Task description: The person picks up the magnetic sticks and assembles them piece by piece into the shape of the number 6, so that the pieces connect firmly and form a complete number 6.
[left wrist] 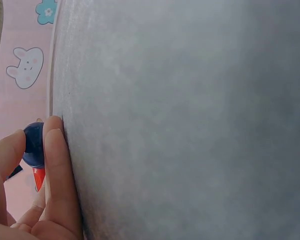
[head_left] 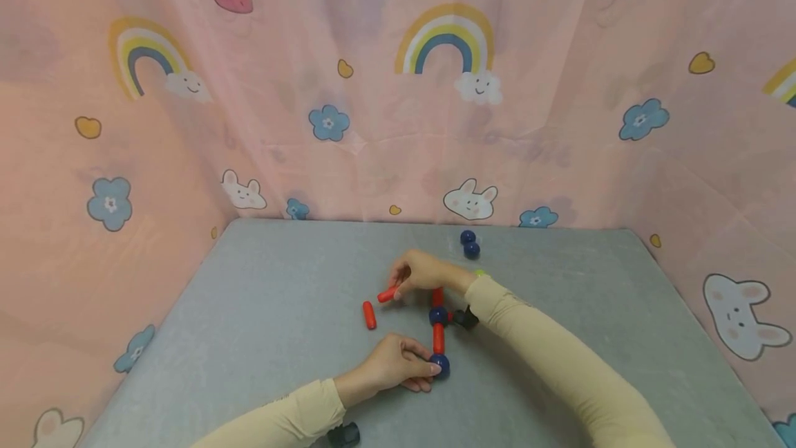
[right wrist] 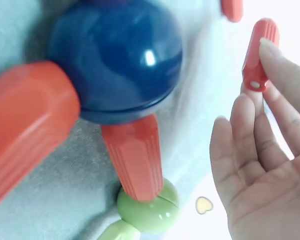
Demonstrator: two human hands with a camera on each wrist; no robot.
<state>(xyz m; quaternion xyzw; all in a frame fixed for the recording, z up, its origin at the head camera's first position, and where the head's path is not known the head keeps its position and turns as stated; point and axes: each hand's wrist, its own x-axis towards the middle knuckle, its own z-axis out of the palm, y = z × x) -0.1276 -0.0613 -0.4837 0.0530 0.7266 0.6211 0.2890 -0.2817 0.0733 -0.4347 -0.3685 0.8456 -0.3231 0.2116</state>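
Observation:
My left hand point(head_left: 393, 366) pinches a dark blue ball point(head_left: 441, 366) between thumb and fingers. This ball ends a chain: a red rod point(head_left: 439, 339) joins it to a second blue ball point(head_left: 438, 315), from which another red rod point(head_left: 438, 296) runs away under my right hand. In the right wrist view, a green ball point(right wrist: 152, 206) sits at one rod's end. My right hand point(head_left: 421, 272) pinches a loose red rod point(right wrist: 260, 56) by one end, left of the chain and apart from it. Another red rod point(head_left: 370, 315) lies on the table nearby.
Two blue balls point(head_left: 470, 250) lie together at the back of the grey table point(head_left: 280, 282). A bit of green shows beside my right sleeve, which covers the area behind it. A pink printed curtain point(head_left: 385, 157) hangs around the table's back and sides.

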